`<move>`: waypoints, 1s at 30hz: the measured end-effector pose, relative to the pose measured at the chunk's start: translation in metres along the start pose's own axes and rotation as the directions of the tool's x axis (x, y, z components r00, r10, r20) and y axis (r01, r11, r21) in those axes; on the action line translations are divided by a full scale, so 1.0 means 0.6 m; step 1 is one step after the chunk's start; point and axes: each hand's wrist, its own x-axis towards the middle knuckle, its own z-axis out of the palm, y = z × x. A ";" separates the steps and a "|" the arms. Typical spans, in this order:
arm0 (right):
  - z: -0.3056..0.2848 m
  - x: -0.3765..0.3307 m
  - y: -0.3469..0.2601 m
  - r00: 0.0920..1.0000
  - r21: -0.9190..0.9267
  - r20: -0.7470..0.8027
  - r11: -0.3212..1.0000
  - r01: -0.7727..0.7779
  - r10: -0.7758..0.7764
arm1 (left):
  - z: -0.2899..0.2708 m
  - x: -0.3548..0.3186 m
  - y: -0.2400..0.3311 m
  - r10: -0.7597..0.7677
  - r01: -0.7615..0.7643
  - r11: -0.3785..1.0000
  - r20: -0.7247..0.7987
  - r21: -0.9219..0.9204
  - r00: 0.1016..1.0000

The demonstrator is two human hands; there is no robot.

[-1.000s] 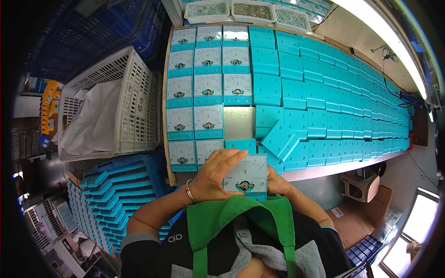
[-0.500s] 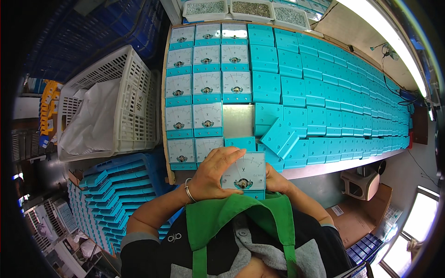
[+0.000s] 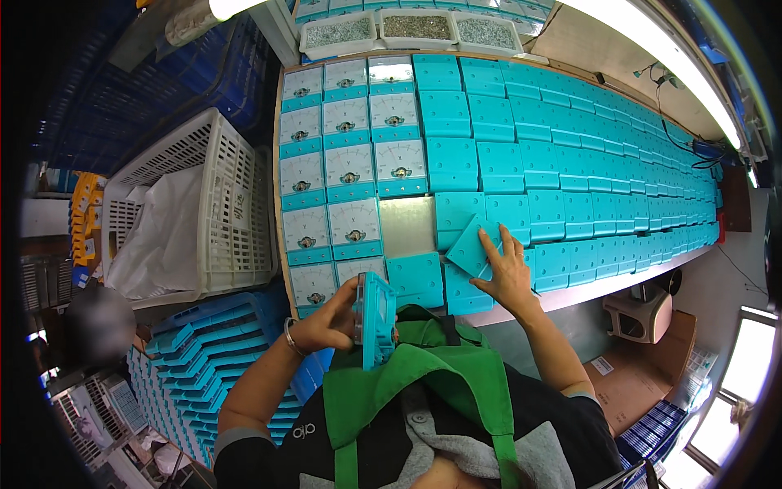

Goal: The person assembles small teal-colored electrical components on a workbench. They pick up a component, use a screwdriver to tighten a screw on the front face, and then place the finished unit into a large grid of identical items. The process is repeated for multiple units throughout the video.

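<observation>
Teal boxy plastic meter [image 3: 377,320] with a clear front is on edge in my head view, lower right of the white slatted plastic crate [image 3: 236,220]; my left hand [image 3: 324,320] has hold of it. Farther right of that crate, my right hand [image 3: 509,277] is spread wide over a skewed rectangular teal plastic cover [image 3: 466,246].

A white crate [image 3: 241,216] stands well left of the fingers [image 3: 507,242]. Right of them sit a beige stool [image 3: 656,316] and a cardboard box [image 3: 631,389].
</observation>
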 end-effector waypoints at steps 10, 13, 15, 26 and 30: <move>-0.007 -0.003 -0.110 0.920 0.923 0.328 -0.135 -0.361 -0.214 | 0.012 0.122 -0.019 0.271 -0.257 0.963 -0.357 0.085 0.894; -0.008 -0.004 -0.121 0.911 0.922 0.333 -0.121 -0.369 -0.242 | 0.011 0.120 -0.022 0.278 -0.255 0.961 -0.348 0.111 0.895; -0.006 -0.006 -0.128 0.918 0.928 0.311 -0.128 -0.349 -0.246 | 0.013 0.116 -0.014 0.264 -0.251 0.964 -0.345 0.083 0.901; 0.032 0.012 -0.153 0.973 0.981 0.103 0.183 -0.066 -0.206 | -0.010 0.141 -0.033 0.410 -0.265 0.846 -0.247 0.463 0.878; 0.027 0.023 -0.156 0.992 0.781 -0.070 0.613 0.123 -0.109 | -0.044 0.145 -0.023 0.540 -0.125 0.494 -0.191 0.860 0.820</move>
